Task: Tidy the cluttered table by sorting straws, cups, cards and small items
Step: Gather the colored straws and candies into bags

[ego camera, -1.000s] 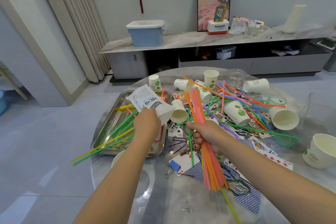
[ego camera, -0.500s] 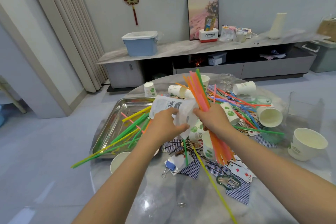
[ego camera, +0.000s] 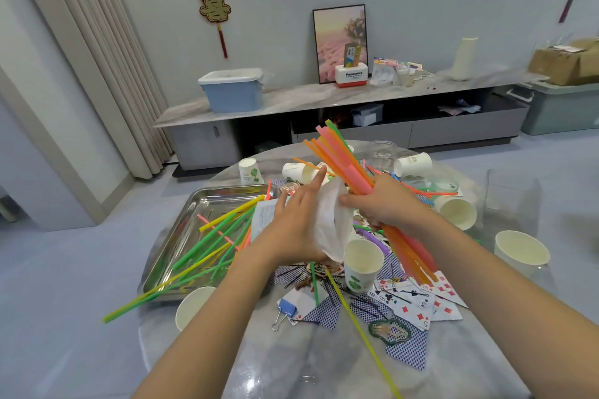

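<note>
A bundle of orange and pink straws [ego camera: 348,165] is clamped in the grip of the right hand [ego camera: 387,204], roughly at mid-length. Its long axis runs on a diagonal: the upper ends are fanned up and away toward the table's far edge, and the lower ends slope down toward the near right, over the playing cards [ego camera: 418,300]. Just to the left of that grip, touching or nearly touching it, a white paper bag [ego camera: 330,223] is held up by the left hand [ego camera: 291,230], whose palm lies against the bag's outer face while the index finger is stretched upward along it. Whether the thumb is curled behind the paper cannot be told, as it is hidden.

The coming move is judged to turn on the bag's mouth: it appears to lie beside the middle of the bundle, not below the lower tips, so the bundle would have to be lifted or the bag lowered before the straws could be slid in endwise. Both forearms are extended over the table's near edge and converge above its middle.

Other straws, green and yellow [ego camera: 210,236], lie in a metal tray [ego camera: 181,230] at the table's left edge, several overhanging the tray's near corner. An upright paper cup [ego camera: 363,264] stands just below the bag.
</note>
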Motion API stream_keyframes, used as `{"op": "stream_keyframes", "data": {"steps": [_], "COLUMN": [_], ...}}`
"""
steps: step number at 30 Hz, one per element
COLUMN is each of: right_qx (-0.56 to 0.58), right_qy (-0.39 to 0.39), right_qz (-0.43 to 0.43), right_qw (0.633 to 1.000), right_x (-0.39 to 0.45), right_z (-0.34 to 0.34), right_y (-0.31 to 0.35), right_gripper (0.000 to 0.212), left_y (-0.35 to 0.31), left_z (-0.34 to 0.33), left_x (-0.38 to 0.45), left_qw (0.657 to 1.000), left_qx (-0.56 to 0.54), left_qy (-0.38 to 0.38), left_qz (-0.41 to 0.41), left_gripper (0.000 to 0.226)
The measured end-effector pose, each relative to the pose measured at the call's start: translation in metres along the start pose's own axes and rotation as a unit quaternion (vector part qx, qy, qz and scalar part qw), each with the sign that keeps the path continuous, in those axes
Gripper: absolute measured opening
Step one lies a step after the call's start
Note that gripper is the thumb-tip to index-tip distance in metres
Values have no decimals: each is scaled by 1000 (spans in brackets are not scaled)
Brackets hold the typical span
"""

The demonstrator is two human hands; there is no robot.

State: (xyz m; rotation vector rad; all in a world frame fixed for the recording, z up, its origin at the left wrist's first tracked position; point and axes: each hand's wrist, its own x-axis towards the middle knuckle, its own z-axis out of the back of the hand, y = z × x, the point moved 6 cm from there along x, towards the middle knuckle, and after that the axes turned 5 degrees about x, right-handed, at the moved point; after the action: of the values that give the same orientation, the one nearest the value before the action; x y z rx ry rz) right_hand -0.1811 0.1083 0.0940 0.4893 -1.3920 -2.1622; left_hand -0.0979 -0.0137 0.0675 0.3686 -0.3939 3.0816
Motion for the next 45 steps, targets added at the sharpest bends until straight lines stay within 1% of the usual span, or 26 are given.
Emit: {"op": "stream_keyframes", "data": {"steps": [2,4,6,8,10,14,17,19,23,27,29,34,37,39,40,42,44,45], "right_qx": [85,181,299,405,475,550,587,608,619,674,687,693,685,671,657,613,552,503], "right_qy": [-24,-81,-131,-165,-196,-224,-227,-219,-218,-189,-187,-213,-230,-239,-241,-242,-234,-233], "right_qz": [-7,-2,12,24,26,28,45,46,26,13,12,5,14,25,29,28,35,36], "right_qw": [996,980,945,899,857,804,776,762,754,714,702,689,691,701,713,752,800,831], "right_x": [0,0,1,2,4,7,7,9,12,16,19,19,17,14,13,10,7,6], "right_z": [7,18,28,40,49,63,70,66,54,55,57,56,55,52,49,38,23,17], "right_y": [-3,1,9,14,12,2,3,3,-2,-7,-12,-27,-27,-21,-17,-9,-4,-3], "right_gripper": [21,18,22,28,31,33,35,36,37,37,37,36,37,38,39,40,42,43], "left_y": [3,6,9,9,9,13,11,5,-1,1,2,-2,-2,-1,-2,-4,-7,-8], "left_z": [-1,-2,-3,-5,-7,-14,-20,-23,-23,-19,-15,-8,-10,-10,-10,-10,-8,-8], "left_x": [1,2,3,7,11,16,17,19,19,17,16,15,14,13,13,13,13,13], "left_qw": [999,995,990,987,986,987,988,989,986,975,970,962,959,956,955,955,956,956], "left_qx": [-39,-82,-119,-139,-144,-131,-127,-126,-158,-212,-235,-266,-276,-283,-285,-285,-280,-278], "left_qy": [-25,-42,-48,-49,-50,-42,-25,-20,0,0,-8,-23,-22,-23,-24,-32,-44,-51], "left_qz": [6,24,49,65,73,88,81,70,52,61,67,59,62,69,73,76,78,80], "left_gripper": [123,109,97,88,84,85,88,89,91,83,78,71,71,75,76,80,80,80]}}
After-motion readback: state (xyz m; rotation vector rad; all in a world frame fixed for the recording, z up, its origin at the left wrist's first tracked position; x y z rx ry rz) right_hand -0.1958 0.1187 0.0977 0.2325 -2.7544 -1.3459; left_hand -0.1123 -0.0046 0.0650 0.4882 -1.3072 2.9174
